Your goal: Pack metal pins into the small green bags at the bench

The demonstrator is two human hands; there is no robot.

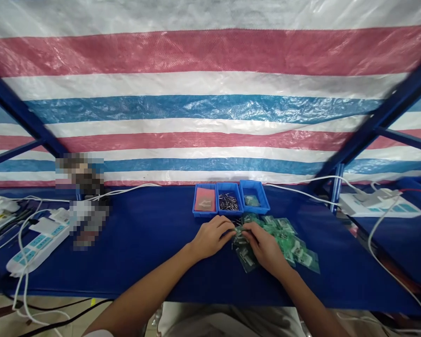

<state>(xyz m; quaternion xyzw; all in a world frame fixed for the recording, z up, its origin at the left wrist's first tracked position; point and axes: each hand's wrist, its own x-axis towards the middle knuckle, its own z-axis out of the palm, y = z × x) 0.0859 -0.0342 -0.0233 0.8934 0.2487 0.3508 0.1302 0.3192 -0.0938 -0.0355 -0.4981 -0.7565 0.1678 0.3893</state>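
Note:
Fingertips of both hands meet over the front of the blue table. My left hand [209,238] is closed in a pinch on one side of a small clear plastic bag [239,232]. The other side is pinched by my right hand [266,248]; what the bag contains is too small to make out. Right beside and under my right hand spreads a pile of small green-tinted plastic bags [286,229], some with pale items inside. Just beyond my hands stand three blue bins: one with pink lining and pale pieces [205,202], one with dark metal screw-like pieces [228,202], one with small bags [251,201].
The blue table [136,234] runs across the view. A white power strip [38,250] with plugs and loose cables lies at the left, another power strip [382,206] at the right. A striped plastic sheet [210,107] hangs behind, between blue metal posts. A blurred-out area covers part of the left.

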